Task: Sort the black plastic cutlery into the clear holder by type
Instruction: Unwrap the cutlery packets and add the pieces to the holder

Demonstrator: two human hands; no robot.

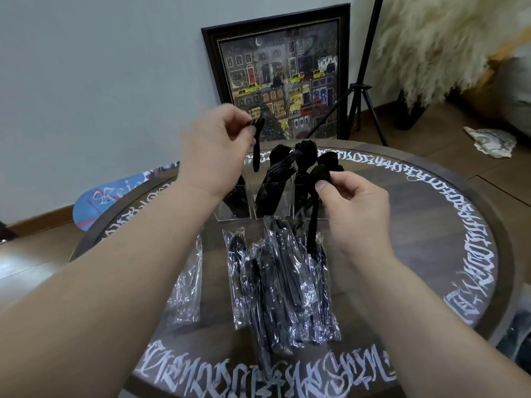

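Pinching spoon between fingers

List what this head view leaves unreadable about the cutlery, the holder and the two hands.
1. Piece pinched by the left hand: its top sits behind the fingers, so its type is unclear.
2. Left compartment of the clear holder: the left wrist covers most of its contents.
3. Wrapped packs: glare and overlap hide the count and types.
4. Spoon in the right hand: it blocks the right compartment behind it.
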